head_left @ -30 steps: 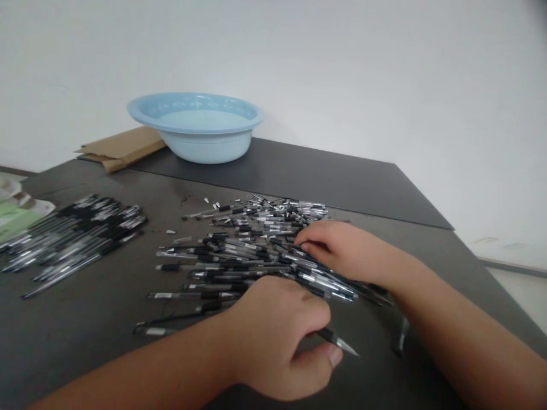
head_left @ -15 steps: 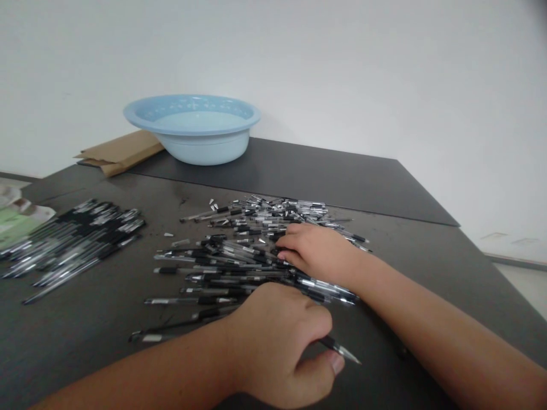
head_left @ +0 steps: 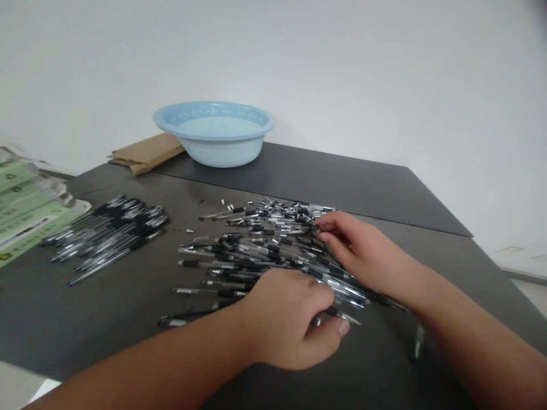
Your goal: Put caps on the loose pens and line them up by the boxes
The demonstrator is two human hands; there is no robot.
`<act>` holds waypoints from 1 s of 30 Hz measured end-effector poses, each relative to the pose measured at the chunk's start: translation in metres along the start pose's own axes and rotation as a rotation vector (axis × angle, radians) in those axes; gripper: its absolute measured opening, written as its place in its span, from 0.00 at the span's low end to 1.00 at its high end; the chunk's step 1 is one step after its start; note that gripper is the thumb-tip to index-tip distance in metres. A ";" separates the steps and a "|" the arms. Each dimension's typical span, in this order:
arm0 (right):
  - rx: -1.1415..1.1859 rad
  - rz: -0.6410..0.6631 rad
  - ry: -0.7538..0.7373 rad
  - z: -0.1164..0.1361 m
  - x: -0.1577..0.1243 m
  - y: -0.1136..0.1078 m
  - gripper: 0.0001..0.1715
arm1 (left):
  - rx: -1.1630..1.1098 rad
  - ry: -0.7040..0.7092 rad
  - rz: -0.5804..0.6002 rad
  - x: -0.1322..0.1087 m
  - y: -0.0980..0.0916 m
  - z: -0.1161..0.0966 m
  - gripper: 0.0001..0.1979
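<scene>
My left hand (head_left: 294,319) is closed around a pen (head_left: 344,316), whose pointed tip sticks out to the right past the thumb. It hangs low over the near side of a loose pile of black-gripped clear pens (head_left: 248,250). My right hand (head_left: 363,247) reaches over the right side of that pile. Its thumb and fingertips are drawn together in a pinch beside small silver parts; what lies between them, if anything, is too small to make out. Beneath the right forearm shows a blurred pale, slim object (head_left: 419,341).
A neater bundle of pens (head_left: 111,233) lies at the left, beside green printed boxes (head_left: 29,210). Farther back, a light blue basin (head_left: 220,149) stands next to a flat brown paper bag (head_left: 149,152). Small silver cone tips (head_left: 231,207) lie beyond the pile, and the white wall (head_left: 342,74) rises behind the table.
The view has turned a little left, showing more of the green boxes. My right hand has shifted right, its fingers still at the pile. The left hand keeps its pen.
</scene>
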State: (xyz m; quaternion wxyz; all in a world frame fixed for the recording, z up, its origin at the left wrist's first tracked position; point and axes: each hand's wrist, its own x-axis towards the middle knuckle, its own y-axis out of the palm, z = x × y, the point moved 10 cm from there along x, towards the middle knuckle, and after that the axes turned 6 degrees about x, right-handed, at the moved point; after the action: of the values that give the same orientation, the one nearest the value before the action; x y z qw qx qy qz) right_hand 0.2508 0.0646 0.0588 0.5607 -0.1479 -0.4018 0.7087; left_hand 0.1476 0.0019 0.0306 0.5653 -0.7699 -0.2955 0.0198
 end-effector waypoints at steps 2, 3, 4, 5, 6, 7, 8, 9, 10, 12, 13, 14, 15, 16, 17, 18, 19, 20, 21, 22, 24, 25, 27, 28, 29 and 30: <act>0.155 -0.051 0.075 -0.002 -0.019 -0.009 0.25 | 0.007 -0.026 -0.029 0.001 -0.007 0.005 0.16; 0.235 -0.058 0.103 -0.003 -0.029 -0.010 0.28 | 0.010 -0.039 -0.041 0.001 -0.009 0.007 0.17; 0.316 -0.064 0.127 -0.004 -0.040 -0.008 0.29 | 0.013 -0.051 -0.052 0.002 -0.012 0.009 0.17; 0.401 -0.078 0.149 -0.005 -0.050 -0.006 0.27 | 0.016 -0.062 -0.060 0.002 -0.013 0.011 0.17; 0.485 -0.107 0.170 -0.008 -0.059 -0.004 0.23 | 0.021 -0.071 -0.066 0.003 -0.014 0.013 0.17; 0.565 -0.149 0.187 -0.011 -0.068 -0.003 0.19 | 0.029 -0.078 -0.067 0.003 -0.015 0.014 0.17; 0.631 -0.195 0.199 -0.015 -0.076 -0.002 0.14 | 0.041 -0.086 -0.063 0.003 -0.015 0.015 0.17; 0.680 -0.236 0.209 -0.018 -0.082 -0.002 0.10 | 0.056 -0.095 -0.055 0.004 -0.015 0.017 0.17; 0.713 -0.265 0.214 -0.021 -0.086 -0.001 0.08 | 0.072 -0.104 -0.045 0.004 -0.014 0.018 0.17; 0.751 -0.294 0.217 -0.026 -0.090 0.002 0.07 | 0.103 -0.121 -0.020 0.005 -0.013 0.021 0.17; 0.766 -0.300 0.217 -0.027 -0.091 0.003 0.07 | 0.116 -0.129 -0.004 0.005 -0.012 0.022 0.17; 0.782 -0.309 0.218 -0.028 -0.090 0.004 0.07 | 0.124 -0.134 0.013 0.006 -0.011 0.024 0.16; 0.797 -0.319 0.218 -0.029 -0.090 0.004 0.07 | 0.130 -0.136 0.031 0.006 -0.009 0.024 0.16; 0.808 -0.325 0.215 -0.029 -0.090 0.005 0.07 | 0.134 -0.137 0.049 0.007 -0.008 0.025 0.16; 0.815 -0.326 0.212 -0.029 -0.089 0.006 0.07 | 0.135 -0.138 0.065 0.008 -0.007 0.026 0.16; 0.819 -0.323 0.204 -0.028 -0.089 0.007 0.07 | 0.135 -0.138 0.078 0.008 -0.006 0.026 0.16; 0.819 -0.320 0.194 -0.027 -0.090 0.009 0.07 | 0.135 -0.139 0.087 0.008 -0.005 0.026 0.16; 0.814 -0.318 0.183 -0.027 -0.090 0.010 0.07 | 0.135 -0.141 0.093 0.008 -0.003 0.026 0.16; 0.803 -0.319 0.172 -0.026 -0.091 0.010 0.07 | 0.136 -0.144 0.097 0.007 -0.002 0.026 0.16; 0.788 -0.321 0.161 -0.026 -0.093 0.011 0.08 | 0.136 -0.146 0.100 0.007 -0.002 0.026 0.16; 0.755 -0.318 0.146 -0.025 -0.094 0.013 0.08 | 0.137 -0.147 0.104 0.006 0.000 0.026 0.15; 0.738 -0.312 0.144 -0.025 -0.094 0.013 0.08 | 0.136 -0.141 0.109 0.006 0.001 0.025 0.15; 0.689 -0.302 0.138 -0.024 -0.095 0.014 0.08 | 0.124 -0.122 0.132 0.006 0.003 0.023 0.14; 0.653 -0.301 0.129 -0.024 -0.095 0.013 0.08 | 0.107 -0.110 0.145 0.006 0.005 0.022 0.14; 0.608 -0.301 0.115 -0.022 -0.094 0.012 0.08 | 0.083 -0.098 0.157 0.006 0.006 0.020 0.14; 0.560 -0.302 0.098 -0.021 -0.094 0.010 0.08 | 0.053 -0.088 0.160 0.005 0.006 0.019 0.14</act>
State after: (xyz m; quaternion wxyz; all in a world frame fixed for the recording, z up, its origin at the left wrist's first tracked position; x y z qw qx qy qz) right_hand 0.2886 -0.0138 0.0157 0.6972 0.0397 -0.1813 0.6924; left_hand 0.1477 0.0197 0.0203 0.5686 -0.7742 -0.2569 0.1063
